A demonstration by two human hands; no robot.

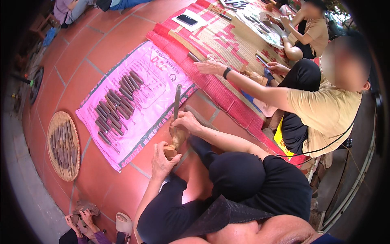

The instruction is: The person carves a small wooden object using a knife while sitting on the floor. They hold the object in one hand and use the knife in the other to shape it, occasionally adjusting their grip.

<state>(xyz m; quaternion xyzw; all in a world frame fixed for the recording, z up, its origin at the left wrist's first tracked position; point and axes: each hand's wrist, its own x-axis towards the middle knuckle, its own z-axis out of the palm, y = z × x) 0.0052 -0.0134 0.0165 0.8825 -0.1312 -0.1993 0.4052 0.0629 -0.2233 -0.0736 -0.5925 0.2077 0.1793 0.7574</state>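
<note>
My left hand (161, 162) is closed around a small reddish-brown wooden block (170, 152), its cut end facing up. Just beyond it, my right hand (187, 122) grips the lower part of a long, narrow dark bar (177, 99) that points away from me. The bar looks like a file, but its kind is not certain. Between the two hands lies a tan-brown form (178, 137), partly covered by my fingers. Beyond my hands, a pink printed sack (142, 87) is spread on the floor, bearing several dark brown rods (113, 107), some with thin spikes.
A round woven tray (77, 171) of brown rods sits at left. At right, a person in a tan shirt (325, 103) reaches over a red-and-straw mat (219, 85). A phone (187, 19) lies on the mat. Another person's hands (83, 219) work at lower left, near a sandal (123, 223).
</note>
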